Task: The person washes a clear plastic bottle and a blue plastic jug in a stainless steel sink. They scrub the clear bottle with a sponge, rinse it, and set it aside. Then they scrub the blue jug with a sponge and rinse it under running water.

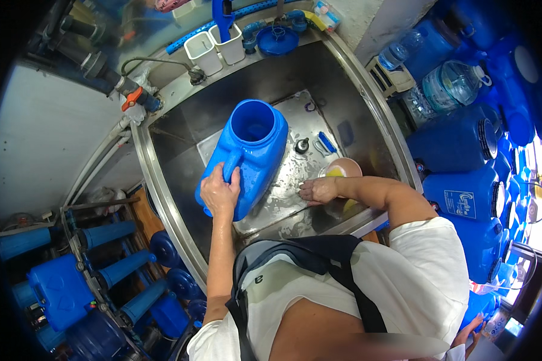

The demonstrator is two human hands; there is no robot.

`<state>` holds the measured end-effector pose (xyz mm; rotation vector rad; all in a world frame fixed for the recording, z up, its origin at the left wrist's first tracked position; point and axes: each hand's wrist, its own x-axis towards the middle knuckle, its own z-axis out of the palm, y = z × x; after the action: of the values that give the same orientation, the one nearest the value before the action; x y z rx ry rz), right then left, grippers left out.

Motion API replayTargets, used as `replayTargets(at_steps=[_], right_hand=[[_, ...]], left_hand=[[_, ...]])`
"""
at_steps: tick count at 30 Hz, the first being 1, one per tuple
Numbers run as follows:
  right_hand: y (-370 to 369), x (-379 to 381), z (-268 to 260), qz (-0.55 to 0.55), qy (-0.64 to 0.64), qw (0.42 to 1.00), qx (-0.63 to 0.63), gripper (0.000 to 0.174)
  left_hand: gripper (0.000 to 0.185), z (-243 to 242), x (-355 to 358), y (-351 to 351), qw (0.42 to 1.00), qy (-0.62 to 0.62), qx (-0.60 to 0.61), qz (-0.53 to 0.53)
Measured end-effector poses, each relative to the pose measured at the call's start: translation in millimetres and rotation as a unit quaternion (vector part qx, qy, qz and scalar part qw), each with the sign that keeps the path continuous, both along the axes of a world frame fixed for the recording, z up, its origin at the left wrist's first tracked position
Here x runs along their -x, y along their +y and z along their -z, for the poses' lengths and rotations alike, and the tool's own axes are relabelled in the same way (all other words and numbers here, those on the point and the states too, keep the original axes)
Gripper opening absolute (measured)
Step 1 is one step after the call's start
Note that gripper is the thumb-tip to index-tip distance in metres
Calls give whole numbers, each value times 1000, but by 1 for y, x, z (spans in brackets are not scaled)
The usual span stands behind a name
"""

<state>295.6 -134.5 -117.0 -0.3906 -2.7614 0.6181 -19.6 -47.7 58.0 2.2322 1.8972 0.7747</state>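
A blue plastic water jug with a wide open mouth stands in the stainless steel sink. My left hand is wrapped around its moulded handle. My right hand is low over the sink floor, palm down, with its fingers extended and nothing visible in them; its underside is hidden. Just beyond that wrist is a pinkish bowl holding something yellow, partly covered by my forearm. A blue scrub brush and a small dark fitting lie on the wet metal.
White plastic holders and a round blue lid line the sink's back ledge. An orange-handled valve projects at the left corner. Blue containers crowd the right side. A co-worker's hand appears at lower right.
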Motion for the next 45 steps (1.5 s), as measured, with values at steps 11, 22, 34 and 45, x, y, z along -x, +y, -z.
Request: replayTargets(at_steps=[11, 22, 34, 45], right_hand=[[11, -12, 5, 24, -1, 999, 29, 23], [2, -7, -7, 156, -61, 986, 15, 26], [102, -51, -246, 480, -119, 847, 193, 17], [256, -103, -161, 684, 212, 571, 402, 14]], left_hand=[[38, -1, 0, 0, 1000, -11, -6, 5], [35, -1, -1, -1, 1000, 6, -18, -2], [36, -3, 0, 1, 1000, -7, -10, -1], [37, -4, -1, 2, 1000, 0, -12, -4]])
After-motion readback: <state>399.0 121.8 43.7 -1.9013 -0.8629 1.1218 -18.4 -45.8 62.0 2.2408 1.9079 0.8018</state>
